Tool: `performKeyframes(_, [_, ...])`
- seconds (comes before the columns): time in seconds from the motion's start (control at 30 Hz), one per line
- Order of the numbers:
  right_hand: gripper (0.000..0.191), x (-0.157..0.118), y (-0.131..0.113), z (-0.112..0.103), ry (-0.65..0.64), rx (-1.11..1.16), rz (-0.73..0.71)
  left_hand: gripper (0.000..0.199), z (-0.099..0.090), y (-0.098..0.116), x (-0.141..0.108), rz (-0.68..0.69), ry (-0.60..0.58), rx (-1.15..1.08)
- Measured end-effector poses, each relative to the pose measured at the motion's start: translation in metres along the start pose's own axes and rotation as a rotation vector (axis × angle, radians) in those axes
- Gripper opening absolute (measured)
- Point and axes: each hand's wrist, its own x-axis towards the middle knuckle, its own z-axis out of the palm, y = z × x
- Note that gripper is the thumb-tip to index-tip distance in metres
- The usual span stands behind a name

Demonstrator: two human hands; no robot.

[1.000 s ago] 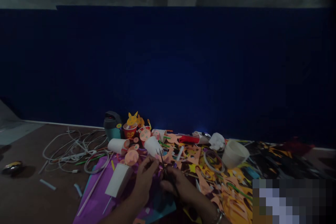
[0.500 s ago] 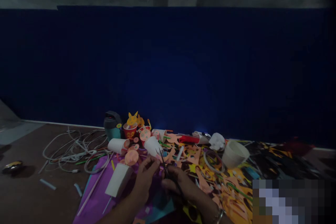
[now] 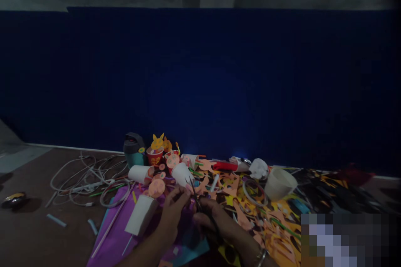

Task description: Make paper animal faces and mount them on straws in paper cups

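Observation:
My right hand (image 3: 216, 220) grips dark-handled scissors (image 3: 195, 197), their blades pointing up and slightly parted. Close beside the blades, my left hand (image 3: 174, 207) is closed in a pinch; what sits between its fingertips is too small and dim to make out. Just beyond the fingertips a white paper cup (image 3: 181, 174) lies tilted. Left of my left hand are another white cup (image 3: 142, 213) on its side and a round peach paper face (image 3: 156, 187). Purple paper (image 3: 117, 223) and blue paper (image 3: 191, 250) lie beneath my hands.
Peach and orange paper scraps (image 3: 278, 240) cover the right side, around a cream cup (image 3: 280, 184). White cables (image 3: 83, 179) coil at left. Behind stand a dark bottle (image 3: 134, 150) and a red cup (image 3: 156, 157) with a yellow paper animal. A blue panel (image 3: 200, 83) closes off the back.
Hardly anything differs: both hands and the scissors keep nearly the same position, and the whole view shifts very slightly.

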Motion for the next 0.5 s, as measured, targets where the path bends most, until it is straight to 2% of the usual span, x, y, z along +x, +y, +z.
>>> performKeyframes(0.23, [0.037, -0.0019, -0.0033, 0.002, -0.016, -0.029, 0.016, 0.025, -0.0032, -0.0033, 0.0031, 0.012, -0.007, 0.029])
performKeyframes(0.5, [0.035, 0.0011, 0.0065, -0.0031, -0.003, -0.08, 0.001, 0.024, -0.0043, -0.0032, 0.0057, 0.03, -0.014, 0.045])
